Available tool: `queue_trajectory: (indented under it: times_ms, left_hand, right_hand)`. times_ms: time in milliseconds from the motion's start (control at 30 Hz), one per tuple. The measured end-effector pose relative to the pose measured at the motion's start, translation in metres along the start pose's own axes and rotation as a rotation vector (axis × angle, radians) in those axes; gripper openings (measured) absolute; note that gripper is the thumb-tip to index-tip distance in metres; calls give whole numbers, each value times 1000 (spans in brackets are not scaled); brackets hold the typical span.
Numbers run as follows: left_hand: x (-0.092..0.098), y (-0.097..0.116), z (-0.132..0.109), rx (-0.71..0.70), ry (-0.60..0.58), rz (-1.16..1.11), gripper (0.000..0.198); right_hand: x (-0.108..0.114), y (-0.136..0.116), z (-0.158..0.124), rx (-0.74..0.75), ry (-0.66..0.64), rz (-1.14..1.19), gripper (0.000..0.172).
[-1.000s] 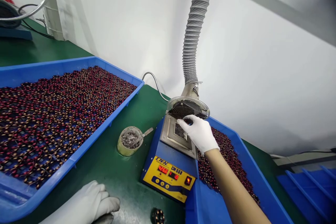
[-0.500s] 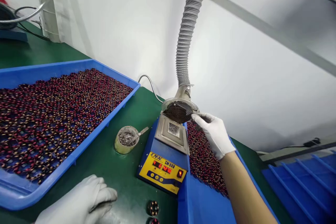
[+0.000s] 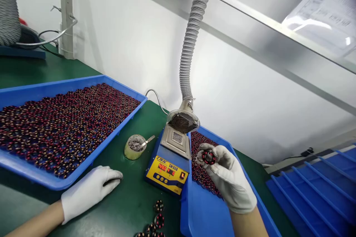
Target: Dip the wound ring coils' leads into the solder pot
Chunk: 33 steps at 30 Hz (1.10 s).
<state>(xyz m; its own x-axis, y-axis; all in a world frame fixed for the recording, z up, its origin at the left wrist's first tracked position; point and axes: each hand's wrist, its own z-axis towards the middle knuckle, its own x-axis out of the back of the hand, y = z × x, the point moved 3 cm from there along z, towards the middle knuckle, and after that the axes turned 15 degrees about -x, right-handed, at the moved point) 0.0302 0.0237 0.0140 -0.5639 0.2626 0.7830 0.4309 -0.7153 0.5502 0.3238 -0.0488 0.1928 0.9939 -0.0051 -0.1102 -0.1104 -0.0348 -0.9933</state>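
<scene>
My right hand (image 3: 228,177), in a white glove, pinches a small red and black wound coil ring (image 3: 208,157) above the right blue tray (image 3: 200,213) of the same rings. My left hand (image 3: 90,189), also gloved, rests loosely curled on the green bench left of the blue and yellow solder pot (image 3: 170,159), with nothing visible in it. Several loose coil rings (image 3: 158,220) lie on the bench near the front edge, between my two hands.
A large blue tray (image 3: 41,90) full of coil rings fills the left of the bench. A small cup of grey dross (image 3: 135,147) with a spoon stands by the solder pot. A ribbed fume hose (image 3: 190,44) hangs down to a round intake over the pot. Empty blue trays (image 3: 314,189) sit at right.
My right hand has drawn back from the solder pot toward me and turned up with a coil ring in its fingers. The view has pulled back; my left hand stays on the bench.
</scene>
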Motion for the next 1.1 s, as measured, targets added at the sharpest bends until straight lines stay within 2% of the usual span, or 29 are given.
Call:
queue_trajectory:
  times_ms: [267,467,567,667,733,800,967,1100]
  left_hand:
    - [1,0,-3,-5,34,31,29]
    - [0,1,-4,-13,15,71,27]
    - [2,2,-4,-27,44,90,26]
    - [1,2,-4,-30,38,108,25]
    - [-1,0,-5,-26,21,123,25]
    - [-4,-3,-6,-23,8,138,25]
    - [-10,-9,-8,-1,-12,165,27]
    - [-11,-11,-8,10,57,156,25]
  right_hand:
    - [-4,5,-14,-5,14,-41,23]
    - [5,8,-6,-25,92,-126,26]
    - [16,6,9,-3,178,-458,22]
    - [25,5,31,140,253,-1050,20]
    - [31,11,50,215,255,-1425,24]
    - [36,21,68,220,232,-1662,27]
    - [41,35,99,187,184,-1822,25]
    - [35,37,107,175,153,-1899,25]
